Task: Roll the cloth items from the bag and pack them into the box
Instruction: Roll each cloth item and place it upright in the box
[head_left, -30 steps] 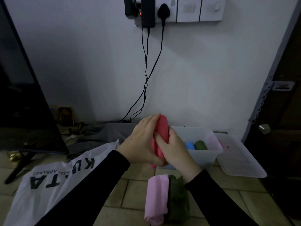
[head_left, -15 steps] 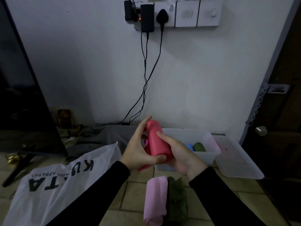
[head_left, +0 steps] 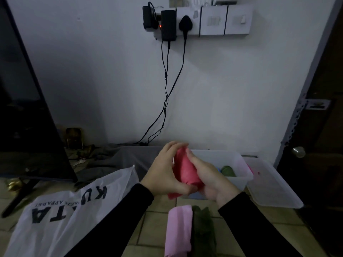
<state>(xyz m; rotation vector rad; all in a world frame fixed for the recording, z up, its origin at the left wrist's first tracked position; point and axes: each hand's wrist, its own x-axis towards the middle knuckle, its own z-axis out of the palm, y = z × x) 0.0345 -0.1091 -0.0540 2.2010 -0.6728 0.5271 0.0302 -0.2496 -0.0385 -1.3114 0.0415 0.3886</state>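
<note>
Both hands hold a rolled red cloth in the air in front of the clear plastic box. My left hand wraps it from the left, with the thumb under the roll. My right hand cups it from the right. A loose red end hangs below my left hand. Inside the box lie a green roll and a sliver of a blue one. On the floor tiles below, a folded pink cloth and a dark green cloth lie side by side. The white printed bag lies at the left.
The box's clear lid lies on the floor to the right of the box. A dark TV screen on a stand fills the left. Cables hang down the wall from a socket strip. A dark door with a knob is at the right.
The view has tilted up a little. Both hands have kept turning the red roll, and my right hand has closed further round its lower half.
</note>
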